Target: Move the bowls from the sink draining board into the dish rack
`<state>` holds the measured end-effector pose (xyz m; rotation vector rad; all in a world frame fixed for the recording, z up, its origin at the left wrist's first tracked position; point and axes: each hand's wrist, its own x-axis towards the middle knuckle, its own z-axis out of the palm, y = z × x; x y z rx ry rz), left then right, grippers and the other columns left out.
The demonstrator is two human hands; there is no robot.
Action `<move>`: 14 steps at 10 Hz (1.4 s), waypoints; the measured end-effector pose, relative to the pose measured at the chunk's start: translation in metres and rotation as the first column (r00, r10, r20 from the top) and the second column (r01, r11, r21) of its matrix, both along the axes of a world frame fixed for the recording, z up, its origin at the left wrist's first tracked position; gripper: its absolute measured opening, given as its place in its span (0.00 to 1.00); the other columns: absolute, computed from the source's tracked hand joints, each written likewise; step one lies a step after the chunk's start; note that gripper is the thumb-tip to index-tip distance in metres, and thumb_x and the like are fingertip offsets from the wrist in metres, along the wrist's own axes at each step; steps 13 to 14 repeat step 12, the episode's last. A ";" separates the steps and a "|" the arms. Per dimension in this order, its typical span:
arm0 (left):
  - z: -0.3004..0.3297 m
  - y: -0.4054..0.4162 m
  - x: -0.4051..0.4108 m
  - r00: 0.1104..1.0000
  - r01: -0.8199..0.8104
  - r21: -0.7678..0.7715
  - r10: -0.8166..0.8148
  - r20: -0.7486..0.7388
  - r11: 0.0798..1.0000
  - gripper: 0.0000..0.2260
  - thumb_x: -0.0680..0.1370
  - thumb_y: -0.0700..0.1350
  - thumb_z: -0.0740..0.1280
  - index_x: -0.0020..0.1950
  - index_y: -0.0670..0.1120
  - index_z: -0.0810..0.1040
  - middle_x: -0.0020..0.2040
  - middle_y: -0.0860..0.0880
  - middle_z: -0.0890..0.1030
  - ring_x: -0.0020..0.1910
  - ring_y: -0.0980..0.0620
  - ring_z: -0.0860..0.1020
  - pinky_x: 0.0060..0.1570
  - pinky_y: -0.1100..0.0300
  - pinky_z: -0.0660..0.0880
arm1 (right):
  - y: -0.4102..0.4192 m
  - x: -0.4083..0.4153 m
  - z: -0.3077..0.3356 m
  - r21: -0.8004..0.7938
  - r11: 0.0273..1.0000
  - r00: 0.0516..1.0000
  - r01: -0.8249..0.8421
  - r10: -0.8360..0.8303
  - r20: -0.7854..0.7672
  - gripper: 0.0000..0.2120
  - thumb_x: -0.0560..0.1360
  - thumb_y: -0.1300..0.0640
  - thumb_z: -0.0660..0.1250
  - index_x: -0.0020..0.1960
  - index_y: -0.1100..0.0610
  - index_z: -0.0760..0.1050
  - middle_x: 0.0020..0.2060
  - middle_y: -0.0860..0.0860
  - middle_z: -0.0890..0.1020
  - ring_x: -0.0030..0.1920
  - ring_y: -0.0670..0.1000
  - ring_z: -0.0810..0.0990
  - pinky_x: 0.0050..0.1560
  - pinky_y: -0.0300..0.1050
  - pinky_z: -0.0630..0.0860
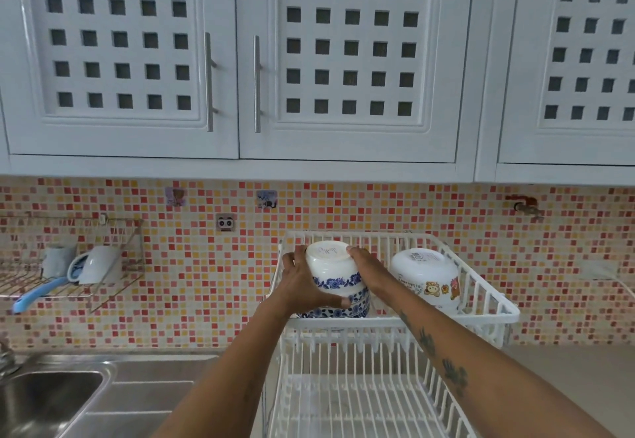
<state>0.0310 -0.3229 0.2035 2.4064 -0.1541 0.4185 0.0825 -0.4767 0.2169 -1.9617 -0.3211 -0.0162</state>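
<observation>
Grip: both hands clamped on one upturned bowl (331,267), left hand (302,281) on its left wall with thumb near the blue band, right hand (366,271) on its right wall, fingertips up at the foot ring.
Bowl: base up, mouth down, tilted a little toward the camera; held in the upper tier of the rack (481,296), left half.
Under the bowl: blue-patterned stack (347,308), seemingly two or more bowls nested mouth down; held bowl looks seated on it or just above, contact hidden by the left hand.
Key relation: axis of held bowl roughly in line with the stack below, so next move judged as straight down, then release outward to both sides.
Nearer hand: neither; about level, one on each side.
Right neighbour: cartoon bowl (426,279), also upturned, just beside the right wrist; some risk of a knock on withdrawal.
Draining board (147,389): visible part bare; task likely near its end.
</observation>
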 end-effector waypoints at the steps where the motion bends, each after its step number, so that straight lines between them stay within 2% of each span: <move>1: 0.001 0.002 -0.001 0.997 0.007 -0.069 -0.012 -0.073 0.998 0.59 0.60 0.60 0.79 0.78 0.45 0.45 0.75 0.44 0.53 0.77 0.44 0.53 0.74 0.49 0.57 | -0.005 -0.005 0.000 -0.026 1.000 1.000 0.005 -0.005 -0.016 0.25 0.82 0.43 0.46 0.69 0.55 0.68 0.63 0.57 0.78 0.57 0.55 0.78 0.62 0.51 0.73; 2: 0.002 0.000 -0.002 0.995 -0.039 -0.092 0.030 -0.100 0.995 0.58 0.63 0.66 0.74 0.79 0.45 0.43 0.79 0.43 0.49 0.78 0.43 0.48 0.76 0.46 0.54 | -0.010 -0.014 0.004 0.057 0.996 0.997 0.073 -0.073 -0.013 0.26 0.82 0.43 0.47 0.74 0.56 0.63 0.65 0.54 0.74 0.57 0.52 0.73 0.57 0.47 0.71; 3: 0.007 -0.011 -0.007 0.992 -0.108 -0.197 0.093 -0.082 0.975 0.50 0.71 0.65 0.68 0.79 0.42 0.45 0.79 0.41 0.48 0.78 0.42 0.49 0.75 0.45 0.56 | -0.008 -0.023 0.008 0.138 0.987 0.996 0.088 -0.085 -0.022 0.27 0.81 0.42 0.48 0.76 0.53 0.60 0.72 0.55 0.69 0.67 0.55 0.72 0.64 0.49 0.69; 4: 0.009 -0.021 -0.011 0.985 -0.153 -0.281 0.126 -0.114 0.947 0.46 0.74 0.63 0.65 0.79 0.41 0.44 0.78 0.39 0.49 0.78 0.39 0.50 0.75 0.43 0.56 | 0.000 -0.033 0.011 0.099 0.994 0.999 0.037 -0.034 -0.026 0.30 0.80 0.38 0.45 0.77 0.52 0.59 0.75 0.53 0.65 0.73 0.55 0.66 0.72 0.53 0.64; 5: 0.002 -0.025 -0.012 0.985 -0.139 -0.265 0.106 -0.133 0.954 0.46 0.76 0.59 0.66 0.79 0.42 0.40 0.78 0.39 0.46 0.78 0.38 0.47 0.75 0.43 0.51 | 0.000 -0.035 0.008 0.063 0.998 0.999 -0.013 0.016 -0.044 0.30 0.80 0.38 0.44 0.78 0.51 0.55 0.77 0.52 0.60 0.76 0.54 0.61 0.75 0.55 0.59; 6: -0.001 -0.023 -0.011 0.985 -0.149 -0.231 0.125 -0.119 0.961 0.45 0.76 0.59 0.66 0.79 0.42 0.40 0.78 0.39 0.48 0.77 0.38 0.49 0.74 0.44 0.52 | -0.006 -0.034 0.003 0.079 0.996 0.994 -0.045 0.053 -0.096 0.32 0.79 0.36 0.45 0.78 0.49 0.53 0.77 0.52 0.61 0.75 0.54 0.62 0.76 0.57 0.58; 7: 0.001 -0.021 -0.010 0.984 -0.149 -0.206 0.126 -0.123 0.967 0.45 0.76 0.60 0.65 0.79 0.41 0.40 0.78 0.38 0.48 0.77 0.36 0.49 0.74 0.43 0.52 | -0.011 -0.042 0.010 0.097 0.992 0.985 -0.081 0.095 -0.145 0.30 0.81 0.38 0.43 0.77 0.52 0.56 0.74 0.51 0.66 0.74 0.54 0.64 0.75 0.52 0.59; 8: 0.001 -0.022 -0.014 0.987 -0.123 -0.239 0.094 -0.129 0.963 0.46 0.76 0.59 0.65 0.79 0.42 0.38 0.79 0.39 0.44 0.78 0.37 0.46 0.75 0.42 0.50 | -0.016 -0.055 0.022 0.122 0.989 0.978 -0.083 0.105 -0.183 0.30 0.81 0.39 0.41 0.78 0.53 0.54 0.76 0.55 0.63 0.76 0.55 0.61 0.71 0.48 0.59; 9: 0.000 -0.023 -0.019 0.991 -0.124 -0.242 0.107 -0.081 0.962 0.45 0.76 0.60 0.64 0.79 0.42 0.38 0.79 0.39 0.40 0.78 0.39 0.41 0.75 0.42 0.48 | -0.018 -0.070 0.027 0.131 0.990 0.983 -0.052 0.074 -0.170 0.28 0.82 0.42 0.42 0.78 0.54 0.54 0.77 0.54 0.61 0.76 0.54 0.60 0.71 0.48 0.59; 10: -0.004 -0.022 -0.029 0.995 -0.095 -0.134 0.095 -0.004 0.986 0.41 0.78 0.61 0.59 0.79 0.41 0.40 0.80 0.41 0.42 0.79 0.41 0.42 0.75 0.42 0.49 | -0.023 -0.081 0.021 0.018 1.000 0.997 0.024 -0.023 -0.071 0.26 0.83 0.44 0.45 0.77 0.53 0.58 0.76 0.54 0.63 0.75 0.55 0.63 0.70 0.49 0.61; 11: -0.007 -0.023 -0.051 0.997 -0.013 -0.051 0.016 0.074 0.999 0.34 0.81 0.59 0.53 0.79 0.42 0.46 0.79 0.44 0.51 0.78 0.43 0.49 0.75 0.44 0.56 | -0.036 -0.087 0.007 -0.171 0.973 0.983 0.158 -0.138 0.124 0.24 0.82 0.44 0.51 0.74 0.54 0.66 0.74 0.52 0.68 0.73 0.53 0.67 0.68 0.47 0.64; 12: -0.015 -0.027 -0.075 0.986 0.018 0.076 -0.030 0.164 0.997 0.30 0.82 0.58 0.50 0.79 0.44 0.49 0.78 0.45 0.53 0.78 0.44 0.51 0.74 0.43 0.58 | -0.051 -0.103 0.001 -0.302 0.922 0.958 0.241 -0.175 0.229 0.22 0.82 0.47 0.54 0.71 0.55 0.69 0.74 0.51 0.68 0.74 0.53 0.66 0.71 0.48 0.63; 14: -0.015 -0.027 -0.075 0.986 0.018 0.076 -0.030 0.164 0.997 0.30 0.82 0.58 0.50 0.79 0.44 0.49 0.78 0.45 0.53 0.78 0.44 0.51 0.74 0.43 0.58 | -0.051 -0.103 0.001 -0.302 0.922 0.958 0.241 -0.175 0.229 0.22 0.82 0.47 0.54 0.71 0.55 0.69 0.74 0.51 0.68 0.74 0.53 0.66 0.71 0.48 0.63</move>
